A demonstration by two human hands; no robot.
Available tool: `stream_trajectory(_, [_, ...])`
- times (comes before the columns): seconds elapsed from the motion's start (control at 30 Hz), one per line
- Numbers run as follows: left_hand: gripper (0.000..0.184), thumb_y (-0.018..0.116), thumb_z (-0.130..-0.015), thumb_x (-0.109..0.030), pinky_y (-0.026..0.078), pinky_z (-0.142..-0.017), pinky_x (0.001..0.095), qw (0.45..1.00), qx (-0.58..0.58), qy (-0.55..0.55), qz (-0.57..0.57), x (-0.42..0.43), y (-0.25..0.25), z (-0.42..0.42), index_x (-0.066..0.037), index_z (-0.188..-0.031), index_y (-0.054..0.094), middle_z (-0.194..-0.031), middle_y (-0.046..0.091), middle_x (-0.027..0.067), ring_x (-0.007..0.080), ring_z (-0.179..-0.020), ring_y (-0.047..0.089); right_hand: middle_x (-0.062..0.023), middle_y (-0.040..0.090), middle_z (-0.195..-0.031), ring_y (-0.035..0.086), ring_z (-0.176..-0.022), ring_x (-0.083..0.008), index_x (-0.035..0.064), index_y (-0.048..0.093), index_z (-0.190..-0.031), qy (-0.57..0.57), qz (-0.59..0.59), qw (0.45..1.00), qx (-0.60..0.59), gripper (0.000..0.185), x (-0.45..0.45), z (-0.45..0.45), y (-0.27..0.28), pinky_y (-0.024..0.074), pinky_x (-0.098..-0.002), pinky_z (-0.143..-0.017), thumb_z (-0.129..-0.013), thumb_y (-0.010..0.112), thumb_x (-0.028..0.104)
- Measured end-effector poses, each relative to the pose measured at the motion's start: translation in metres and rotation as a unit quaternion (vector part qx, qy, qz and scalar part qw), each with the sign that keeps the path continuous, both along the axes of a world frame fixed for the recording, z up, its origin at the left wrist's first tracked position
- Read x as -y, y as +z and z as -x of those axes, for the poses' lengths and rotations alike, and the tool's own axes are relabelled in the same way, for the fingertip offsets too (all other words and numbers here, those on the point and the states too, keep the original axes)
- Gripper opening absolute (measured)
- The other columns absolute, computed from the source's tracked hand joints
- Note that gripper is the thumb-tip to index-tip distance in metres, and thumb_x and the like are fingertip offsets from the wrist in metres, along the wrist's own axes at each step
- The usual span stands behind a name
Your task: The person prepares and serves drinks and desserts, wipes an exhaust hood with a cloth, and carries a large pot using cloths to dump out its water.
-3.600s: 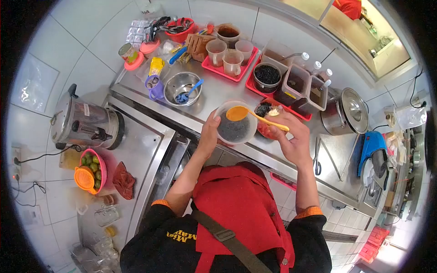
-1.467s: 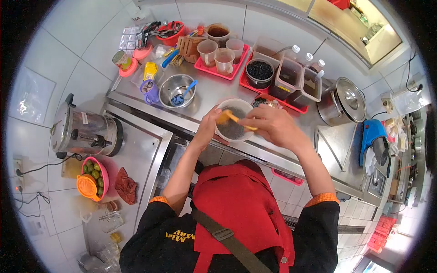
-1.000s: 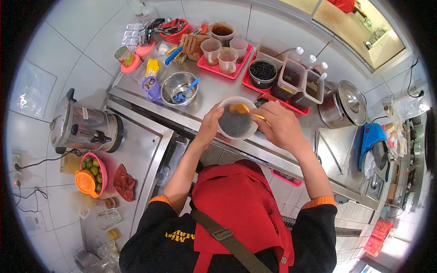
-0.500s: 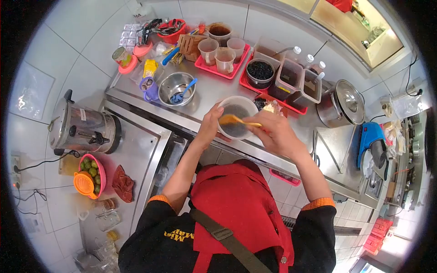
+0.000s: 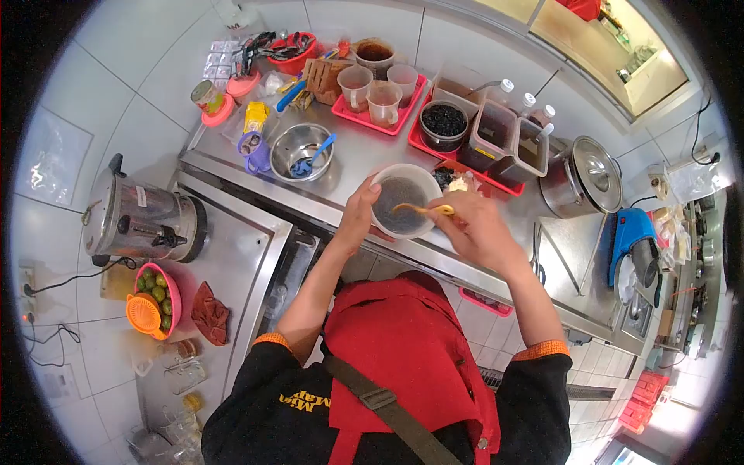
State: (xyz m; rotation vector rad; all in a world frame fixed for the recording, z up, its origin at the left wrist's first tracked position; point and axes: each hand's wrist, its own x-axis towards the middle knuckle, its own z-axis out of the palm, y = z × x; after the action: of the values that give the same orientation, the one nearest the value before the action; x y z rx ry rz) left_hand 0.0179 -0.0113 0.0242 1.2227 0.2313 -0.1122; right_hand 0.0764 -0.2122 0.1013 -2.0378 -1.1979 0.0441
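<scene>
Tub (image 5: 406, 170), quantity one, with dark contents; yellow spoon (image 5: 423, 210), quantity one; plastic cups (image 5: 383, 105), quantity three, on a red tray (image 5: 360, 119). From my remote station I view a steel counter (image 5: 353, 147) against a white tiled wall (image 5: 376, 22). The left hand (image 5: 356, 211) grips the tub's left side, thumb at the rim, and holds it at the counter's front edge. The right hand (image 5: 480, 229) pinches the spoon's handle (fingers partly hidden), the spoon's tip inside the tub.

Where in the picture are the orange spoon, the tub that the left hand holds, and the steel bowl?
Orange spoon (image 5: 442, 210), head view: on its handle.
Tub (image 5: 404, 171), head view: on its far inner wall.
Steel bowl (image 5: 287, 142), head view: on its inner wall.
</scene>
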Motion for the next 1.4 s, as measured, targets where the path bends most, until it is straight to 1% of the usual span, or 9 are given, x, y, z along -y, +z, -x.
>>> stream_trajectory(0.1, [0.055,0.037,-0.087,-0.042,0.054,-0.064,0.0331,0.999,0.035,0.023,-0.015,0.001,-0.005,0.000,-0.009,-0.131,0.034,-0.119,0.048,0.0099,0.0218,-0.102,0.055,-0.0109,0.060,-0.083,0.057,-0.070,-0.0260,0.0038,0.061,-0.093,-0.031,-0.023,0.999,-0.027,0.018,-0.006,0.003,-0.001,0.0453,-0.0339,-0.063,-0.075,0.063,0.007])
stream_trajectory(0.27, [0.060,0.039,-0.087,-0.043,0.037,-0.093,0.0293,0.989,0.107,0.097,-0.041,0.005,0.001,0.004,0.001,-0.129,0.035,-0.118,0.049,0.0111,0.0189,-0.108,0.049,-0.0083,0.059,-0.081,0.056,-0.069,-0.0232,0.0048,0.062,-0.096,-0.031,-0.079,0.985,0.151,0.023,0.004,0.005,0.030,0.0450,-0.0324,-0.061,-0.074,0.065,0.007])
stream_trajectory(0.6, [0.060,0.039,-0.088,-0.043,0.028,-0.098,0.0288,0.938,0.240,0.173,-0.183,0.009,-0.010,-0.007,0.001,-0.129,0.035,-0.122,0.045,0.0125,0.0192,-0.113,0.042,-0.0087,0.059,-0.079,0.057,-0.068,-0.0227,0.0057,0.061,-0.093,-0.069,-0.028,0.977,0.201,0.021,0.000,0.007,0.001,0.0458,-0.0306,-0.055,-0.073,0.066,0.009])
stream_trajectory(0.8, [0.059,0.038,-0.089,-0.043,0.028,-0.098,0.0285,0.967,0.163,0.168,-0.103,0.017,-0.016,-0.001,0.001,-0.128,0.036,-0.120,0.046,0.0135,0.0194,-0.112,0.042,-0.0089,0.062,-0.065,0.058,-0.055,-0.0133,0.0014,0.062,-0.088,-0.211,-0.078,0.959,-0.171,0.014,-0.007,0.009,-0.022,0.0450,-0.0258,-0.052,-0.083,0.057,0.013])
stream_trajectory(0.87, [0.059,0.038,-0.089,-0.043,0.026,-0.098,0.0276,0.974,0.137,0.169,-0.063,0.018,-0.019,-0.002,0.001,-0.128,0.036,-0.119,0.047,0.0137,0.0191,-0.111,0.042,-0.0072,0.063,-0.064,0.058,-0.056,-0.0095,0.0006,0.062,-0.088,-0.223,-0.130,0.943,-0.210,0.015,-0.006,0.003,-0.027,0.0442,-0.0237,-0.052,-0.084,0.056,0.014])
stream_trajectory(0.97, [0.059,0.037,-0.089,-0.044,0.040,-0.090,0.0317,0.980,0.109,0.151,-0.067,0.013,-0.023,-0.002,-0.001,-0.130,0.034,-0.119,0.047,0.0143,0.0220,-0.109,0.047,-0.0052,0.063,-0.064,0.058,-0.058,-0.0070,0.0004,0.062,-0.089,-0.233,-0.171,0.929,-0.232,0.016,-0.005,0.002,-0.016,0.0441,-0.0218,-0.053,-0.085,0.056,0.015])
stream_trajectory(1.07, [0.058,0.036,-0.088,-0.044,0.055,-0.067,0.0354,0.989,0.037,0.142,0.010,0.020,0.003,0.005,-0.005,-0.132,0.030,-0.118,0.046,0.0152,0.0274,-0.101,0.054,-0.0047,0.062,-0.065,0.057,-0.058,-0.0066,0.0006,0.062,-0.091,-0.219,-0.193,0.937,-0.193,0.015,-0.003,0.004,-0.004,0.0441,-0.0213,-0.054,-0.086,0.056,0.014])
stream_trajectory(1.17, [0.058,0.035,-0.089,-0.044,0.057,-0.047,0.0362,0.988,0.050,0.142,0.030,0.019,-0.007,0.000,-0.008,-0.132,0.028,-0.119,0.044,0.0159,0.0309,-0.089,0.060,-0.0053,0.063,-0.068,0.058,-0.059,-0.0070,0.0008,0.061,-0.092,-0.200,-0.195,0.947,-0.158,0.014,0.000,0.008,0.012,0.0444,-0.0214,-0.055,-0.086,0.056,0.012])
stream_trajectory(1.4, [0.056,0.034,-0.090,-0.043,0.057,-0.050,0.0358,0.986,0.043,0.158,0.023,0.022,-0.007,-0.001,-0.006,-0.131,0.030,-0.118,0.045,0.0154,0.0286,-0.086,0.060,-0.0087,0.064,-0.086,0.058,-0.068,-0.0174,0.0032,0.062,-0.093,-0.115,-0.162,0.978,0.058,0.014,0.011,0.016,0.029,0.0460,-0.0264,-0.059,-0.080,0.062,0.008])
